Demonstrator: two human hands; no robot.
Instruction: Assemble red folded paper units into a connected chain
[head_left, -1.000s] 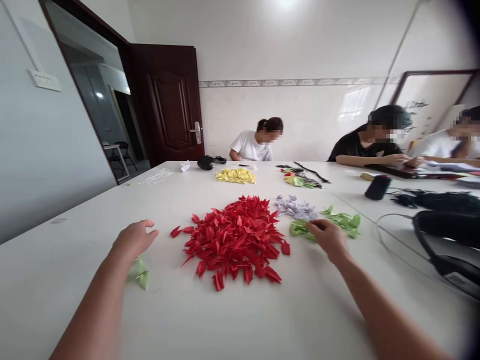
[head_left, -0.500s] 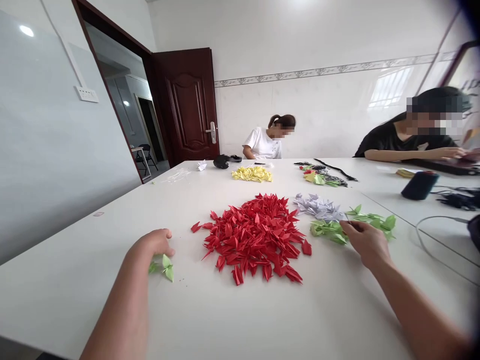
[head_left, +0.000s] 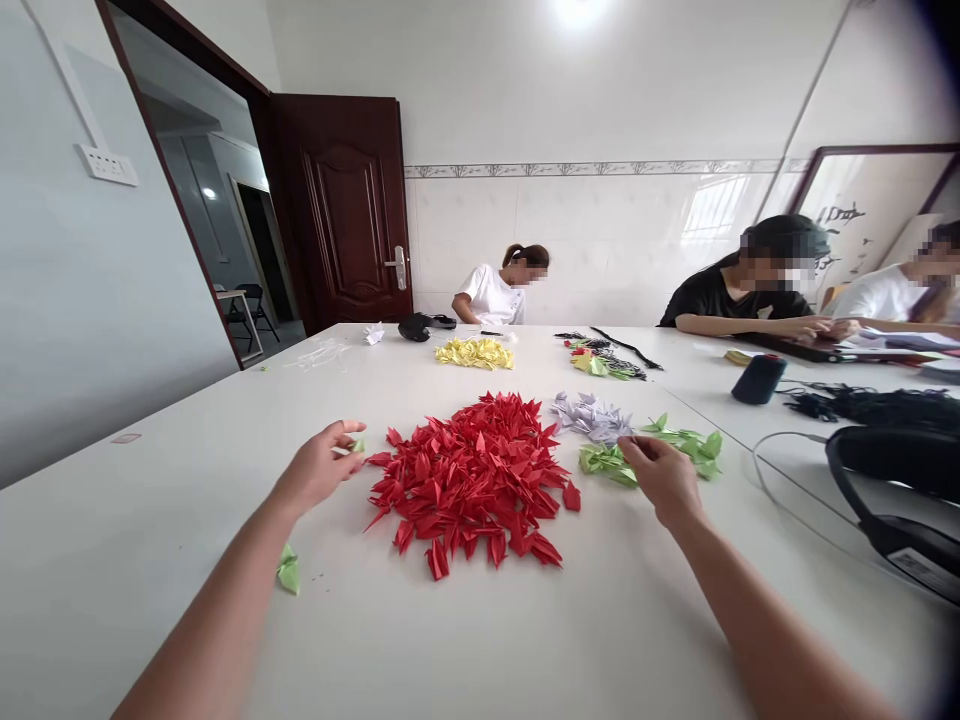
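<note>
My left hand (head_left: 322, 464) is raised above the table at the left of the red heap, thumb and fingers closed on a small green folded-paper piece (head_left: 358, 446). Another green paper piece (head_left: 288, 571) lies on the table beside my left forearm. Between my hands spreads a big heap of red folded-paper pieces (head_left: 472, 480). My right hand (head_left: 667, 478) has its fingertips pinched together by the pale lilac paper pieces (head_left: 592, 415) and the green paper pieces (head_left: 609, 462); what it pinches, if anything, is too small to make out.
Yellow paper pieces (head_left: 474, 353) lie farther back, beside a black item (head_left: 424, 326). Black cords with coloured pieces (head_left: 604, 358) are at the back right. A dark thread spool (head_left: 759, 379) and headphones (head_left: 892, 520) stand right. Several people sit across the table.
My left hand has lifted a green paper piece from the table. My right hand keeps its pinch near the lilac and green pieces. The view has turned right.
</note>
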